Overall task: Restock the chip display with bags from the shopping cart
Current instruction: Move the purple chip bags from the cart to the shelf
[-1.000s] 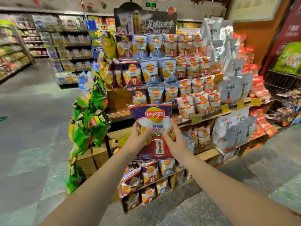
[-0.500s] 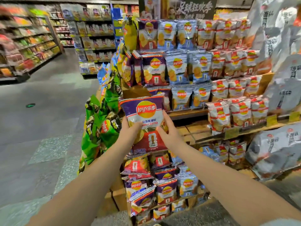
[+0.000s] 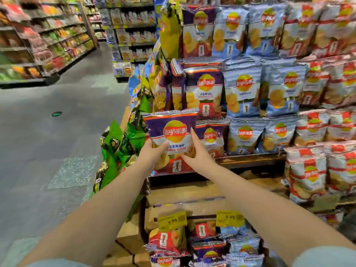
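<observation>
purple bag [image 3: 172, 132] nearer shelf, between fingers [image 3: 192, 135]

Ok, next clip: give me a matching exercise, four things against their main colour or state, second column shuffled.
Things:
1. held chip bag
2. bags right of the purple stack, middle tier
3. bags hanging at the display's left end
4. price tags on the lower shelf edge

Colour or state:
A. yellow
B. purple, gripped by both hands (left hand, right hand)
C. green
D. light blue

Pairs: 1-B, 2-D, 3-C, 4-A
</observation>
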A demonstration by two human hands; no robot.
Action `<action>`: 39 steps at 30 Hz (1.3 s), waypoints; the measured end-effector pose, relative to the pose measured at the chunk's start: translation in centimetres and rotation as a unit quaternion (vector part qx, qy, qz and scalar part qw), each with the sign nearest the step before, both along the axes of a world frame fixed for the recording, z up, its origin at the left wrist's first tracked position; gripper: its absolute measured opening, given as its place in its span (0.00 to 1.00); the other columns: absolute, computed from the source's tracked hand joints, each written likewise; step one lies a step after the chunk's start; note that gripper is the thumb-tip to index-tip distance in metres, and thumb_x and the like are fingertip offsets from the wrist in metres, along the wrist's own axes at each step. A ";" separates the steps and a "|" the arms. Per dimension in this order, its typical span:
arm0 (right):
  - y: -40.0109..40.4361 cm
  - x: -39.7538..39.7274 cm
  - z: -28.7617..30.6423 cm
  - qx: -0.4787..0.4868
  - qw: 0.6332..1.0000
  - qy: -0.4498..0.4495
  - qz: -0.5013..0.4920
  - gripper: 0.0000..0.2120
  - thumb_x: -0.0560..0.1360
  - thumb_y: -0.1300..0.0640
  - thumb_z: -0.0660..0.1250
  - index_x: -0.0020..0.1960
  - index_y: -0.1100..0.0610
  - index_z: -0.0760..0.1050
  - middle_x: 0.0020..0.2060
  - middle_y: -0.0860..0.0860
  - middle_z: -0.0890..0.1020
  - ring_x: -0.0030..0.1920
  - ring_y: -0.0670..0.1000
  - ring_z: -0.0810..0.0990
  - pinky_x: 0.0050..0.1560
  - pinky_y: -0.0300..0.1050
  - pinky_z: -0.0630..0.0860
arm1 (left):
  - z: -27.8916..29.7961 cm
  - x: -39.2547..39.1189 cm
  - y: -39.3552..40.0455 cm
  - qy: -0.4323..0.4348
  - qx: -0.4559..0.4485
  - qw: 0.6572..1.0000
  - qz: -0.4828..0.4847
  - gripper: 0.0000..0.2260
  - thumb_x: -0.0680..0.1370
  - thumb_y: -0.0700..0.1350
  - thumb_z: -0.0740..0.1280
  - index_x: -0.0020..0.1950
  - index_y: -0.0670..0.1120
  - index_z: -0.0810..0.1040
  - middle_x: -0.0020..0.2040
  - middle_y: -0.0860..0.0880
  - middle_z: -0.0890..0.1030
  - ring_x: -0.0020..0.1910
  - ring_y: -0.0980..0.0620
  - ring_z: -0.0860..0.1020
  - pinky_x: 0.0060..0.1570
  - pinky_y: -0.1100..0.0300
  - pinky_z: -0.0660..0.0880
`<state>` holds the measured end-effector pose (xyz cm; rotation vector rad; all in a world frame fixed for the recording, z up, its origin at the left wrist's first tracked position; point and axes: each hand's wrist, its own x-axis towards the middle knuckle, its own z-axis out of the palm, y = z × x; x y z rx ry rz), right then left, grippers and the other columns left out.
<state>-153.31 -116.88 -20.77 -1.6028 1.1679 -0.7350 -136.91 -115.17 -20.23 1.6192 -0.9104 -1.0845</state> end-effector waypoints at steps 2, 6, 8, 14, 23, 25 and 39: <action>-2.1 0.9 -0.4 0.006 1.000 0.008 -0.004 0.43 0.77 0.64 0.67 0.78 0.45 0.43 0.75 0.46 0.59 0.70 0.41 0.60 0.61 0.36 0.64 | -0.5 0.9 -2.2 0.002 0.012 1.000 0.001 0.16 0.78 0.47 0.69 0.64 0.47 0.72 0.58 0.47 0.80 0.55 0.47 0.80 0.57 0.48 0.77; -5.3 2.7 -1.5 -0.005 0.998 0.053 -0.026 0.44 0.77 0.64 0.66 0.77 0.41 0.41 0.77 0.47 0.55 0.74 0.46 0.59 0.68 0.44 0.65 | -1.9 2.7 -5.8 0.025 0.020 0.999 -0.015 0.15 0.78 0.46 0.69 0.62 0.48 0.71 0.57 0.48 0.80 0.55 0.47 0.79 0.54 0.49 0.78; -6.2 3.5 -2.5 0.008 0.997 0.061 -0.053 0.44 0.78 0.64 0.65 0.77 0.39 0.39 0.77 0.47 0.56 0.75 0.50 0.59 0.69 0.49 0.65 | -2.7 3.4 -7.1 0.032 0.026 0.998 -0.039 0.13 0.79 0.45 0.68 0.61 0.49 0.70 0.54 0.50 0.79 0.53 0.49 0.79 0.47 0.55 0.77; -8.9 5.3 -5.8 0.025 0.986 0.085 -0.138 0.43 0.78 0.62 0.64 0.76 0.38 0.38 0.76 0.47 0.57 0.74 0.50 0.61 0.69 0.50 0.66 | -6.2 4.8 -10.9 0.049 0.037 0.995 -0.082 0.11 0.78 0.44 0.70 0.59 0.49 0.74 0.56 0.48 0.81 0.54 0.49 0.80 0.57 0.48 0.78; -11.5 6.1 -10.0 0.039 0.981 0.130 -0.140 0.42 0.79 0.62 0.64 0.76 0.38 0.38 0.75 0.47 0.61 0.73 0.49 0.63 0.71 0.50 0.64 | -10.6 5.1 -13.9 0.015 0.067 0.996 -0.063 0.17 0.79 0.40 0.67 0.67 0.46 0.70 0.59 0.51 0.77 0.57 0.49 0.75 0.56 0.55 0.73; -12.3 5.7 -10.2 0.054 0.978 0.163 -0.120 0.41 0.79 0.62 0.64 0.77 0.41 0.40 0.75 0.48 0.61 0.73 0.51 0.64 0.71 0.51 0.65 | -11.4 5.3 -14.1 -0.051 0.100 0.992 -0.059 0.19 0.80 0.42 0.66 0.70 0.44 0.69 0.64 0.47 0.75 0.62 0.45 0.74 0.61 0.54 0.71; -11.5 6.8 -8.5 -0.209 0.872 0.443 -0.025 0.37 0.81 0.55 0.60 0.78 0.55 0.38 0.78 0.51 0.38 0.76 0.52 0.35 0.70 0.43 0.35 | -8.9 3.4 -10.3 -0.556 -0.095 0.808 -0.167 0.26 0.80 0.46 0.60 0.78 0.49 0.58 0.77 0.45 0.56 0.78 0.46 0.50 0.75 0.49 0.46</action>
